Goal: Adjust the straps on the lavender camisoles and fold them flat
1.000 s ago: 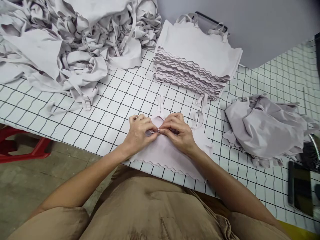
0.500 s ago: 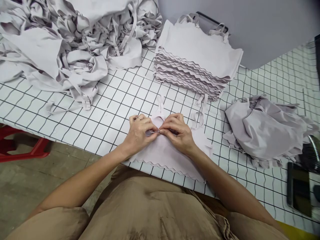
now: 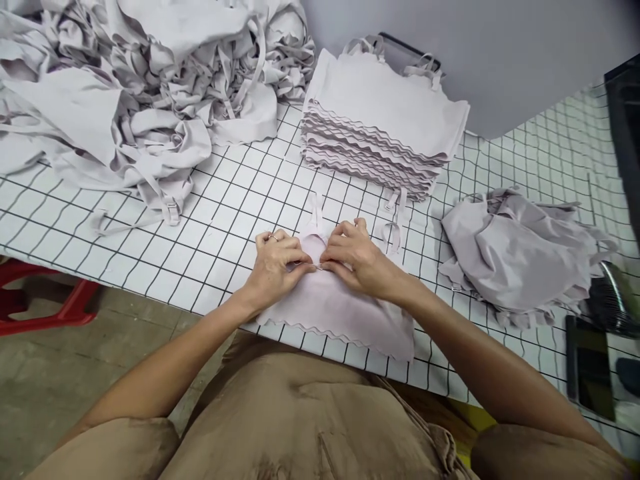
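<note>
A pale pinkish-grey strappy top (image 3: 340,320) with a wavy hem lies flat at the table's front edge. My left hand (image 3: 276,272), a ring on one finger, pinches the top's upper edge between thumb and forefinger. Close beside it, my right hand (image 3: 357,259) pinches the same edge, the fingertips of both hands almost meeting. Whatever small detail lies between the fingertips is too small to make out. One strap (image 3: 316,210) stretches away behind the hands; another strap (image 3: 394,233) with a slider curls to the right.
A neat stack of matching tops (image 3: 385,100) stands behind. At the left back lies a large loose heap of them (image 3: 165,80), and a smaller pile (image 3: 520,253) sits to the right. Near the right edge is a dark phone (image 3: 590,367). A red stool (image 3: 70,303) stands on the floor.
My right forearm has swung outward and the right hand has turned slightly, its fingers more bent. The left hand keeps its pinch. The whole view has shifted a little.
</note>
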Demonstrator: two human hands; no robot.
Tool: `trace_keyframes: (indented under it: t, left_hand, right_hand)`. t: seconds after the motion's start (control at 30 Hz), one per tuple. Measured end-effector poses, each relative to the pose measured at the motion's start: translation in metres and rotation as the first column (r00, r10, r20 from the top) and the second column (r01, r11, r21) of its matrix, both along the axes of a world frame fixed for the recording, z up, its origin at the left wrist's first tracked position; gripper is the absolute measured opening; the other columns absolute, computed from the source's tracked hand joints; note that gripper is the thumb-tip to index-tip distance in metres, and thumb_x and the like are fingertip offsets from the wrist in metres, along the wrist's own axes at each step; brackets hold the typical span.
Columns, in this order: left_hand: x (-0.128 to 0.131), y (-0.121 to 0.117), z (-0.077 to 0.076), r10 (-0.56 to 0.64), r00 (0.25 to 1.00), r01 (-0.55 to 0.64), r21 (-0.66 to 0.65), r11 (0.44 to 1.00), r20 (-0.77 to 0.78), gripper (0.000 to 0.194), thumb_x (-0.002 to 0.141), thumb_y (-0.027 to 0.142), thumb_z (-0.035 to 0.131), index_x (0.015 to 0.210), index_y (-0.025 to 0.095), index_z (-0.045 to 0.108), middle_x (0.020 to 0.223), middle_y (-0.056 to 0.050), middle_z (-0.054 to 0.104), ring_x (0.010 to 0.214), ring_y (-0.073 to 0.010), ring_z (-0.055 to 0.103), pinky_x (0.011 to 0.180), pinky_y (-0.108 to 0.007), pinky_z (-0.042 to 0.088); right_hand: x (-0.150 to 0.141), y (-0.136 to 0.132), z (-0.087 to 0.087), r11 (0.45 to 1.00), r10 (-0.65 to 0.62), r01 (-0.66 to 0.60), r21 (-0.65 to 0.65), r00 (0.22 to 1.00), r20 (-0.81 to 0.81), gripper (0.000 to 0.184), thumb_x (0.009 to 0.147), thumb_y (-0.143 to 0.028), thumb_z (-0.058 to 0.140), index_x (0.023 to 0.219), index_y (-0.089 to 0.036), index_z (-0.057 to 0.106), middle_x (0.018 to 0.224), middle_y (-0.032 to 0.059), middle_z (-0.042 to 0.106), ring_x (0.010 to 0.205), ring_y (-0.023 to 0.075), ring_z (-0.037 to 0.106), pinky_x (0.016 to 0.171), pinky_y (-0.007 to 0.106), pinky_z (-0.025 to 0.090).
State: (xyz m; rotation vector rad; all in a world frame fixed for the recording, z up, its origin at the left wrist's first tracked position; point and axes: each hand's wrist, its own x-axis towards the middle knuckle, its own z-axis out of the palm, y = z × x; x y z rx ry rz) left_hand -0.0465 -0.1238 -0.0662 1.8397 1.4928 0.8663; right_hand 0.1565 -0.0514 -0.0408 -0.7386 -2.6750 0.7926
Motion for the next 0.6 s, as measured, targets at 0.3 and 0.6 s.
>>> trace_keyframes:
  t: [0.3, 0.6]
  left_hand:
    - [-0.002, 0.002, 0.000, -0.005, 0.999, 0.004, -0.023, 1.000, -0.036, 0.012, 0.083, 0.030, 0.077, 0.075, 0.023, 0.071, 0.081, 0.000, 0.071, 0.090, -0.0230, 0.056, 0.093, -0.044, 0.027]
    - [-0.003, 0.002, 0.001, 0.031, 0.998, -0.034, -0.045, 0.998, -0.063, 0.012, 0.083, 0.025, 0.076, 0.074, 0.022, 0.068, 0.077, 0.002, 0.070, 0.085, -0.0201, 0.057, 0.094, -0.044, 0.028]
  right_hand:
    - [-0.011, 0.078, 0.032, 0.975, -0.023, 0.010, -0.221, 0.998, -0.059, 0.014, 0.092, -0.029, 0.063, 0.095, -0.025, 0.076, 0.081, 0.0035, 0.070, 0.091, 0.0228, 0.050, 0.082, 0.039, 0.041]
    - [-0.033, 0.110, 0.008, 0.980, -0.037, 0.014, -0.198, 0.993, -0.114, 0.011, 0.088, -0.029, 0.067, 0.092, -0.021, 0.074, 0.083, 0.0045, 0.070, 0.096, 0.0235, 0.045, 0.091, 0.041, 0.035]
